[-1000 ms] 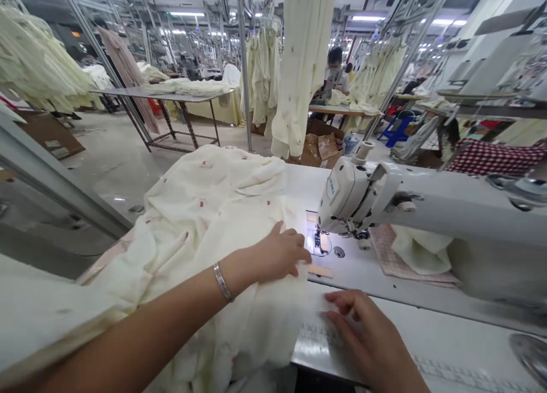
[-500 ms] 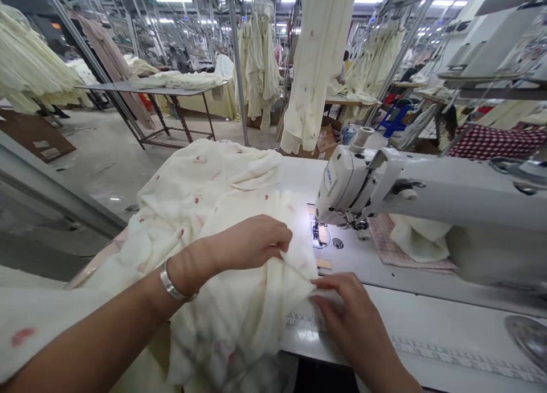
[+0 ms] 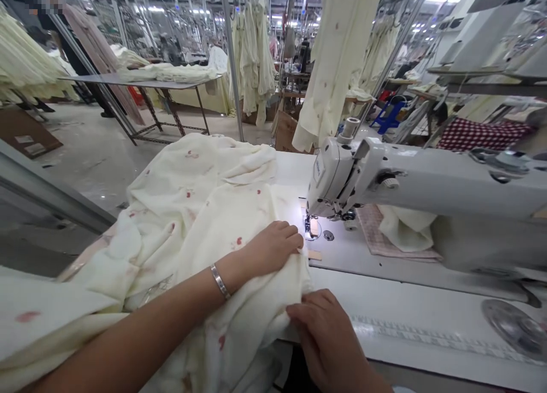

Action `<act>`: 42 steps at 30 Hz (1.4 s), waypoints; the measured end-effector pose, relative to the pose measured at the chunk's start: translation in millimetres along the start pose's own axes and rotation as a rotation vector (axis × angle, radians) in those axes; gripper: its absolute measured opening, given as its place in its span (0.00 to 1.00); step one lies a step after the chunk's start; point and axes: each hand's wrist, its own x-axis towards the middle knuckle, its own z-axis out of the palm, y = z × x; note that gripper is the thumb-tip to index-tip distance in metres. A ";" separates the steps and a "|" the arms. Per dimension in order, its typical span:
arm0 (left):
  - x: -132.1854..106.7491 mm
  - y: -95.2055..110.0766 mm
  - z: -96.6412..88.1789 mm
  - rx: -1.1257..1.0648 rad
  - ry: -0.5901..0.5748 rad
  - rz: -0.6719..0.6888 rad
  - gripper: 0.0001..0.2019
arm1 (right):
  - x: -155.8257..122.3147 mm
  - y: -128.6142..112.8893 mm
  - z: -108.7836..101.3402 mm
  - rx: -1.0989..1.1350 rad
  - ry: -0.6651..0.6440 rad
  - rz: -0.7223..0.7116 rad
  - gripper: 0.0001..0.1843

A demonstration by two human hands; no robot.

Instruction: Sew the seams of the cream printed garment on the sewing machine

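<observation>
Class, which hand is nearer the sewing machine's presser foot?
The left hand, on the cream fabric beside the presser foot; the right hand is farther off.

Left forearm point(image 3: 162, 330): bare, slanting up from the lower left toward the centre. Left hand point(image 3: 271, 249): frame centre, back upward, fingers bent, tips toward the right. Right hand point(image 3: 327, 333): lower centre, back upward, fingers curled leftward. Right wrist point(image 3: 361, 376): at bottom edge.
</observation>
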 end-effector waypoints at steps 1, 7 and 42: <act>-1.2 -0.4 -0.2 -0.010 0.005 0.001 0.07 | -1.3 2.6 -2.3 -0.014 0.011 -0.029 0.11; 5.1 -6.6 -11.9 -0.082 -0.012 -0.006 0.06 | -8.7 19.8 -8.6 -0.120 -0.023 -0.075 0.13; 8.3 -2.9 5.0 -0.007 0.045 -0.082 0.19 | 27.2 70.9 -20.8 -0.166 -0.108 -0.221 0.14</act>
